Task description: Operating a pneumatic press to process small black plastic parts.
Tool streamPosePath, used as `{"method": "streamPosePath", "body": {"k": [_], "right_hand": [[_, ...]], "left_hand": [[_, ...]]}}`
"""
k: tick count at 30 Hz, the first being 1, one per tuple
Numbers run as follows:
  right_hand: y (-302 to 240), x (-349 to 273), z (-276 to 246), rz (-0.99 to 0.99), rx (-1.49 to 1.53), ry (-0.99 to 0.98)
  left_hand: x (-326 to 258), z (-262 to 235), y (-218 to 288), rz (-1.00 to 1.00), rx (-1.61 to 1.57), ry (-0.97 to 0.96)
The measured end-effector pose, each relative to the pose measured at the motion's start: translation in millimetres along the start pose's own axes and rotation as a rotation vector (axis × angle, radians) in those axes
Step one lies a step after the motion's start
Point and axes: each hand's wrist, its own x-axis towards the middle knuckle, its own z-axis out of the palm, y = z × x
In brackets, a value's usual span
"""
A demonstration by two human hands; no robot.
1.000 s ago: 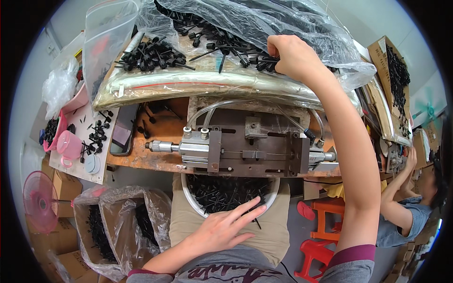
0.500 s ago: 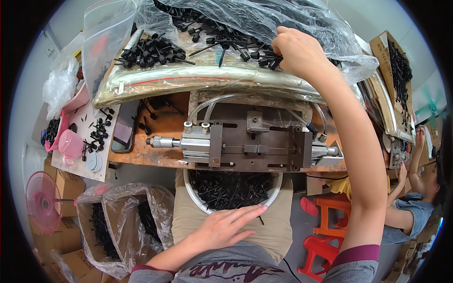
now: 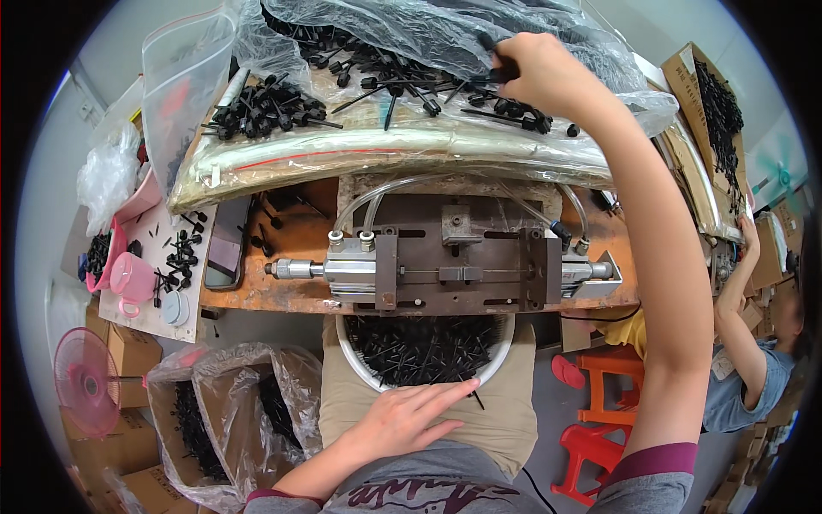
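My right hand (image 3: 552, 77) is raised over the far workbench shelf, its fingers closed around a few black plastic parts with thin stems (image 3: 505, 70). Below it, loose black stemmed parts (image 3: 509, 111) lie beside a clear plastic bag (image 3: 428, 32). My left hand (image 3: 402, 418) lies with its fingers stretched out against the near rim of a white basin (image 3: 360, 367) on my lap. Black thin-stemmed pieces (image 3: 424, 347) fill the basin. Between the hands stands a metal clamping fixture (image 3: 462, 287) with two pneumatic cylinders, one at each end.
At the left are a phone (image 3: 227, 244), a pink cup (image 3: 133, 278), a pink fan (image 3: 84, 368) and plastic-lined boxes (image 3: 231, 420). Red and orange stools (image 3: 599, 458) stand at lower right. Another person (image 3: 753, 368) works at the far right.
My right hand has lifted from the pile with black parts in its fingers and moved slightly right. My left hand stays at the basin rim. The other person's arm has moved.
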Motion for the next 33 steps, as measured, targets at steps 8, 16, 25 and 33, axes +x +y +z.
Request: {"method": "streamPosePath", "body": {"k": [8, 16, 25, 33], "right_hand": [[25, -27, -33, 0.340, 0.639, 0.180], [-39, -113, -14, 0.440, 1.406, 0.204], [-117, -200, 35, 0.675, 1.826, 0.060], [-113, -213, 35, 0.690, 1.853, 0.131]], "left_hand": [[-1, 1, 0, 0.027, 0.004, -0.012], [25, -25, 6, 0.081, -0.058, 0.386], [49, -42, 29, 0.069, 0.006, 0.463], [45, -40, 33, 0.113, -0.003, 0.394]]}}
